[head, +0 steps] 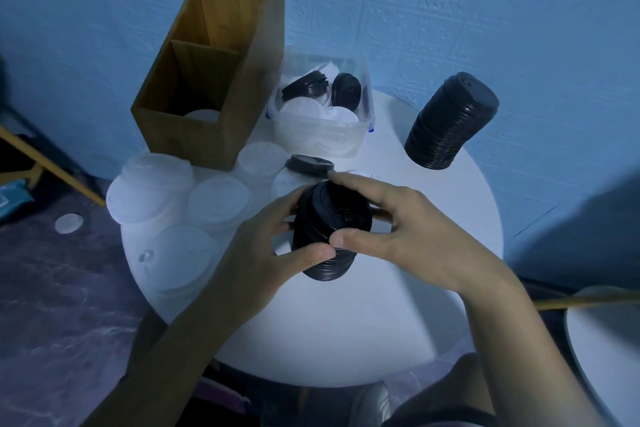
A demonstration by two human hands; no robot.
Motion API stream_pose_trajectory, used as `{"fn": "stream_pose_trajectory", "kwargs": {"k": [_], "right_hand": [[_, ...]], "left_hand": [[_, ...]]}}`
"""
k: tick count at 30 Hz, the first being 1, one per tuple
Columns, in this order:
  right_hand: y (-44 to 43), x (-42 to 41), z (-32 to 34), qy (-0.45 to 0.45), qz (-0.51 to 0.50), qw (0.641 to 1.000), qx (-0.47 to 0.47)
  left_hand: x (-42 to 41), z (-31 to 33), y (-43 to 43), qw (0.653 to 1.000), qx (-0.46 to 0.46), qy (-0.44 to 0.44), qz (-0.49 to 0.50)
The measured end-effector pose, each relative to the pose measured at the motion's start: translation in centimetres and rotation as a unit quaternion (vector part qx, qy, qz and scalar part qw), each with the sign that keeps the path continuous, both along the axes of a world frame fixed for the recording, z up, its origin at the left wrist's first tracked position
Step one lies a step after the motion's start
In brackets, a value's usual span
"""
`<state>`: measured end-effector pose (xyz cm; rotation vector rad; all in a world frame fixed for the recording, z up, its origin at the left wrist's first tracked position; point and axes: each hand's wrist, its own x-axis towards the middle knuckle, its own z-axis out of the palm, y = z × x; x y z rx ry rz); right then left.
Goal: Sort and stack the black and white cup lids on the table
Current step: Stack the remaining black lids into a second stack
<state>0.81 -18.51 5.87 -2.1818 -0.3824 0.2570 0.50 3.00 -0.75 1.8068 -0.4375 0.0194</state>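
A short stack of black lids [329, 229] (standing on the table [346, 322]) is gripped by the left hand [273, 253] and right hand [398, 232].

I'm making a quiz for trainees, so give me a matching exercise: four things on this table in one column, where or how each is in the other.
1 wooden box
2 clear tub
3 tall black stack
4 short black stack

a gripped by left hand and right hand
b holds mixed black and white lids
c stands free, right side of table
d divided, back left

Pairs: 1-d, 2-b, 3-c, 4-a
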Motion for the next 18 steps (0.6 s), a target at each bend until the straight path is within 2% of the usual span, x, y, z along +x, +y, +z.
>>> {"fn": "stream_pose_trajectory", "kwargs": {"k": [11,16,18], "right_hand": [[0.4,0.7,-0.1,-0.016,0.067,0.996,-0.047],[0.5,0.4,-1.0,-0.010,0.054,0.998,0.003],[0.5,0.1,-1.5,-0.003,0.039,0.999,0.029]], "left_hand": [[0.1,-0.9,0.3,1.000,-0.020,0.022,-0.007],[0.8,-1.4,0.7,0.999,-0.018,0.036,-0.011],[2.0,-2.0,0.6,0.994,-0.042,0.101,0.005]]}}
